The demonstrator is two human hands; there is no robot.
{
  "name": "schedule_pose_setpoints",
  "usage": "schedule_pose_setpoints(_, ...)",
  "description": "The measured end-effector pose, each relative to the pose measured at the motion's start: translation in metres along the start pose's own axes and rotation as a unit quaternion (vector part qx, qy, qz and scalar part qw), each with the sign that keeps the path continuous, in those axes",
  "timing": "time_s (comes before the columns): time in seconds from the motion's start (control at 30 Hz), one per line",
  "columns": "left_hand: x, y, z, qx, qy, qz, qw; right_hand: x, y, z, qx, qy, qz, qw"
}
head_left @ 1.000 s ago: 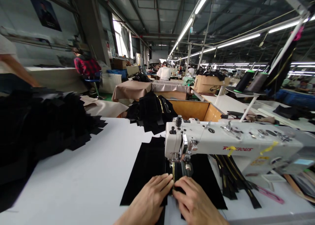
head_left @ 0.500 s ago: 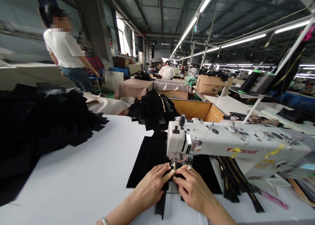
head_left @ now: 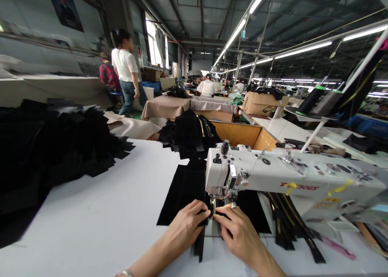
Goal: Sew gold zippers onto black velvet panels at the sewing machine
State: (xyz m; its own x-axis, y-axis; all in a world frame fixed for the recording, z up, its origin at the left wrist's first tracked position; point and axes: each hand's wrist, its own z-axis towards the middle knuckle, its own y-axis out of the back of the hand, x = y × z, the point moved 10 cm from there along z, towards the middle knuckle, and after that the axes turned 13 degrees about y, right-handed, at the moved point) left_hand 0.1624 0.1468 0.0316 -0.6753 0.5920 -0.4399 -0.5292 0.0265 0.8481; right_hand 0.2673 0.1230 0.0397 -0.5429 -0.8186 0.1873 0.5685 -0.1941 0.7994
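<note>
Under the needle end of a white sewing machine [head_left: 257,170] lies a black fabric panel [head_left: 182,196] with a gold-toothed zipper [head_left: 214,207] running along the stitching line. Left of the needle, my left hand [head_left: 189,222] presses its closed fingers and thumb on the fabric's front edge. Close to the presser foot, my right hand [head_left: 238,228] pinches the near end of the zipper, its fingertips partly hiding what they hold. A narrow black strip [head_left: 199,244] hangs toward me below my left hand.
Black fabric pieces [head_left: 60,147] are heaped at the left of the white table [head_left: 100,212]. More zipper strips [head_left: 285,220] and pink-handled scissors [head_left: 338,246] lie at right. Thread cones [head_left: 311,100] stand behind the machine. A person in white [head_left: 125,65] is upright beyond the table.
The fabric panel's front edge has slid slightly away from me under the machine, and more zipper shows between my hands. The person in white has walked farther off to the right.
</note>
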Motion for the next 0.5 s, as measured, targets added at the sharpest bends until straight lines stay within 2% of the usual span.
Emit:
schedule_pose_setpoints(0.2, 0.005, 0.004, 0.001, -0.024, 0.003, -0.058, 0.998, 0.001, -0.007, -0.001, 0.031, -0.005, 0.000, 1.000)
schedule_pose_setpoints(0.5, -0.005, -0.003, -0.004, -0.014, -0.052, -0.003, 0.999, -0.002, -0.005, 0.000, 0.024, -0.004, -0.001, 1.000)
